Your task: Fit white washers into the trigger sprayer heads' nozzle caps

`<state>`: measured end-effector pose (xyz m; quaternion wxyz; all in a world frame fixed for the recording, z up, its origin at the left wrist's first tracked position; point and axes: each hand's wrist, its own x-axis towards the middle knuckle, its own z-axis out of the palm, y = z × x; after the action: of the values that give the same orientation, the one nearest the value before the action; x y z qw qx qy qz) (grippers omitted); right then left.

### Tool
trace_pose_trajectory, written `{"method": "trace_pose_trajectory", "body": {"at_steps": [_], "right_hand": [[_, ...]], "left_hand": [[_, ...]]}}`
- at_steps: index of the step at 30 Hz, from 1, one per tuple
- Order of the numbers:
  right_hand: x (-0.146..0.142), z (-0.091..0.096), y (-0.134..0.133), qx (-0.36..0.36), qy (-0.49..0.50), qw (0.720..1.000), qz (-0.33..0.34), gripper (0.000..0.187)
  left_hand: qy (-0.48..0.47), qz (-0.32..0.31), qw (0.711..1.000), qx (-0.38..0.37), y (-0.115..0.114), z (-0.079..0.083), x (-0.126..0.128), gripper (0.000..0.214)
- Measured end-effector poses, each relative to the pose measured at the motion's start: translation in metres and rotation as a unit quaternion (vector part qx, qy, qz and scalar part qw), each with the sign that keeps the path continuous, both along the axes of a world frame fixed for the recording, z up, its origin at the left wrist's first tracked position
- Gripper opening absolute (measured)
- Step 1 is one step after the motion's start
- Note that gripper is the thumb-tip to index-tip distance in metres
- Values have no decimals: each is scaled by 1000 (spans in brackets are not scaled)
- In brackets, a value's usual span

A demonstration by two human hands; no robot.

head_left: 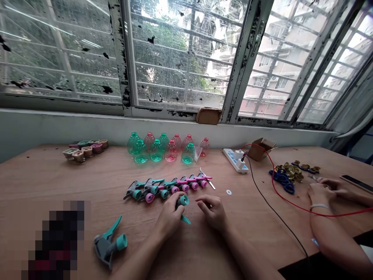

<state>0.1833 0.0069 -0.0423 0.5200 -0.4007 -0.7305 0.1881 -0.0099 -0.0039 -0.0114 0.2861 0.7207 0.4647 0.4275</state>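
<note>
My left hand [168, 218] grips a small teal spray nozzle piece [183, 207] on the wooden table [122, 171]. My right hand [212, 212] rests just to its right, fingers curled and holding nothing. Directly ahead lies a row of assembled grey trigger spray heads [167, 187] with teal and pink nozzles. A separate grey and teal trigger spray head [110, 243] lies to the left of my left hand. A small white washer [229, 192] sits to the right of my right hand.
Several teal and pink plastic bottles [166, 149] stand along the wall, beside small square caps [84, 150]. A power strip [235, 160] trails red and black wires. A co-worker's hands [323, 190] work beside gold and blue parts [288, 175]. A blurred patch [55, 241] covers the near left.
</note>
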Motion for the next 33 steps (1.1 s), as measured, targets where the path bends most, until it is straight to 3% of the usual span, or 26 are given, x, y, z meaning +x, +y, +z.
{"method": "trace_pose_trajectory", "body": {"at_steps": [6, 11, 14, 17, 20, 25, 29, 31, 33], "right_hand": [[-2, 4, 2, -35, 9, 999, 18, 30], [-3, 3, 4, -43, -6, 999, 19, 34], [-4, 4, 9, -47, -22, 998, 18, 36], [-4, 7, 14, -59, -32, 997, 24, 36], [-4, 7, 19, -78, -20, 996, 27, 35], [-4, 1, 21, -83, -11, 996, 28, 35], [-3, -1, 21, -79, -15, 996, 29, 35], [-3, 0, 21, -79, -17, 996, 31, 35], [-3, 2, 22, -79, -20, 996, 35, 34]], "left_hand": [[6, -4, 1000, 21, -1, 4, -5, 53], [91, 25, 995, 25, 11, 40, -22, 38], [185, 14, 982, 36, 33, 65, -34, 22], [305, 37, 950, 52, 59, 80, -44, 21], [380, 52, 923, 33, 83, 81, -51, 23], [410, 87, 908, 29, 104, 68, -54, 37], [399, 114, 909, 43, 97, 72, -57, 53], [386, 103, 916, 45, 84, 86, -65, 51], [396, 45, 917, 29, 65, 104, -76, 44]]}}
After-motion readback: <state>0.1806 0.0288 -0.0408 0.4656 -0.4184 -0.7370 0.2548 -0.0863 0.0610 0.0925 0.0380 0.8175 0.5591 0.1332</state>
